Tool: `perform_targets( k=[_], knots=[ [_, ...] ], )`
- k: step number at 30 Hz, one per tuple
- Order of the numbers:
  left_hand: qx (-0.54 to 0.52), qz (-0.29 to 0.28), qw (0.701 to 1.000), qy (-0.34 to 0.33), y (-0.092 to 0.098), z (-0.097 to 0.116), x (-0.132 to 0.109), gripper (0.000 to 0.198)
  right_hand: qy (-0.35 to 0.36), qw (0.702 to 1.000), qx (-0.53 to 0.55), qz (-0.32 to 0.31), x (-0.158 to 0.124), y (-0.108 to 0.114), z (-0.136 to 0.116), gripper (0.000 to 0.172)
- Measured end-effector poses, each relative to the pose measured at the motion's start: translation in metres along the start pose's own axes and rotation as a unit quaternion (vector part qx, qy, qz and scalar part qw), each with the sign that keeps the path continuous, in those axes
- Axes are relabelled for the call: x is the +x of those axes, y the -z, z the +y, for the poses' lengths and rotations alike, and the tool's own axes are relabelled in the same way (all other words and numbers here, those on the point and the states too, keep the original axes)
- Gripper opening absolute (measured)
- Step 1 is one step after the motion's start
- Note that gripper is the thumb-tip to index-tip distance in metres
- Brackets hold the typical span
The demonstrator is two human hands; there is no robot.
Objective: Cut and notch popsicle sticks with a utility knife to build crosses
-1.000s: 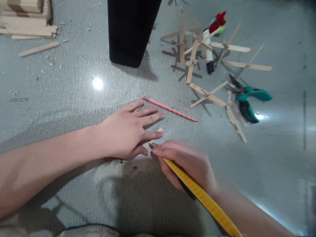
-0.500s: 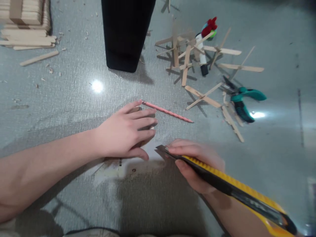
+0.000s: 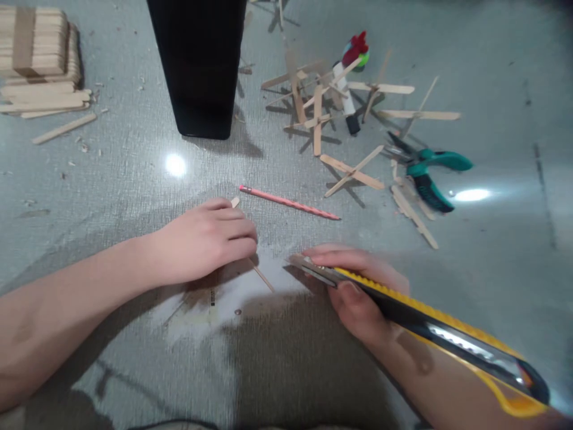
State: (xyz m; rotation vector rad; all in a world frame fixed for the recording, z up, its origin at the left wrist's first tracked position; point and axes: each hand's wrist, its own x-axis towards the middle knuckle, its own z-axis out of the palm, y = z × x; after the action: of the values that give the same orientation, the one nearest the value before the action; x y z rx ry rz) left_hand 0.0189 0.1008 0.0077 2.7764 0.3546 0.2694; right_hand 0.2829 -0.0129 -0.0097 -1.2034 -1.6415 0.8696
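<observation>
My left hand (image 3: 215,236) is closed, its fingers curled over a wooden craft stick (image 3: 261,276). One pale end shows above the knuckles and a thin length slants out below the fingers; the middle is hidden. In my right hand (image 3: 362,292) lies a yellow and black utility knife (image 3: 416,322), its metal blade bare and pointing left toward the stick. Blade and stick are apart. Just beyond my left hand a pink pencil (image 3: 290,203) rests on the grey table.
Crossed craft sticks (image 3: 353,172) lie at the upper right, with a marker (image 3: 344,89) among them. Teal-handled pliers (image 3: 425,167) are beside stick scraps (image 3: 414,215). A black box-like object (image 3: 201,71) stands at the top. Bundled sticks (image 3: 42,42) are at the upper left.
My left hand's fingers have gone from spread to curled around the craft stick, and its fingertips are off the pencil. The right hand still holds the knife, with its thumb farther back from the blade.
</observation>
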Motion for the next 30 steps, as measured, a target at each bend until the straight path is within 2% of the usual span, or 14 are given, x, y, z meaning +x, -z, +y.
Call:
perform_targets(
  k=[5,10,21,30],
  knots=[
    [-0.066,0.025,0.997,-0.016,0.000,-0.003,-0.002,0.028,0.015,0.999,-0.036,-0.028,0.008,0.001,-0.010,0.018],
    [-0.097,0.029,0.995,-0.001,-0.001,-0.005,-0.001,0.026,0.043,0.995,-0.027,-0.082,0.014,-0.003,-0.010,0.023],
    [-0.074,0.036,0.997,0.009,-0.005,-0.004,-0.002,0.026,0.079,0.987,-0.037,-0.135,0.019,-0.011,-0.012,0.034],
    [-0.067,0.032,0.997,0.006,-0.007,-0.003,-0.002,0.023,0.082,0.988,-0.019,-0.133,0.020,-0.014,-0.011,0.031]
  ],
)
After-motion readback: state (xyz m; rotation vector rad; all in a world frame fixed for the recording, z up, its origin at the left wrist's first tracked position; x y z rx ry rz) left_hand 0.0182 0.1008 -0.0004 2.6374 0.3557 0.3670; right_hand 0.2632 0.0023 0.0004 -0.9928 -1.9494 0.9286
